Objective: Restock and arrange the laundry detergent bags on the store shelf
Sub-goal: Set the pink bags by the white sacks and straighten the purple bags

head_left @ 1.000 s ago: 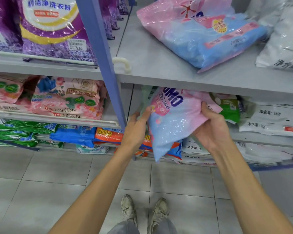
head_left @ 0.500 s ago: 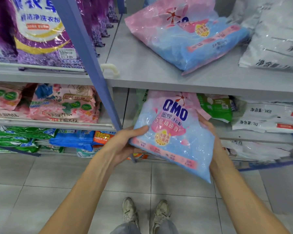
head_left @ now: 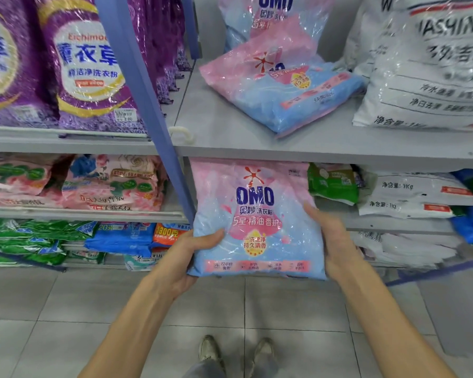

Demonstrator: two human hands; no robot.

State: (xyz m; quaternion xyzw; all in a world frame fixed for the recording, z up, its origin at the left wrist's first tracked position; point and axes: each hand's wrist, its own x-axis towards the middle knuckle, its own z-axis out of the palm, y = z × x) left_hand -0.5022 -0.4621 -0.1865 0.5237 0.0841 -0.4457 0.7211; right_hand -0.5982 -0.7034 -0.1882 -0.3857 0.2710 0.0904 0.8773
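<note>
Pink-blue detergent bag (head_left: pixel 257 219) upright at 6 o'clock, below the shelf (head_left: pixel 257 143) edge. Left hand (head_left: pixel 191 257) and right hand (head_left: pixel 336 246) curl round its sides. Not yet shelved. At 12 o'clock, the flat bag (head_left: pixel 284 85) wants straightening.

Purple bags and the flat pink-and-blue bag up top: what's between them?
Head view: the blue post, a white hook at its foot, then bare grey shelf.

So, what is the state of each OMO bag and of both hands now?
held OMO bag: upright, off the shelf.
left hand: grips its lower left edge.
right hand: grips its right edge.
flat OMO bag: lying on upper shelf.
rear OMO bag: standing behind it.
</note>
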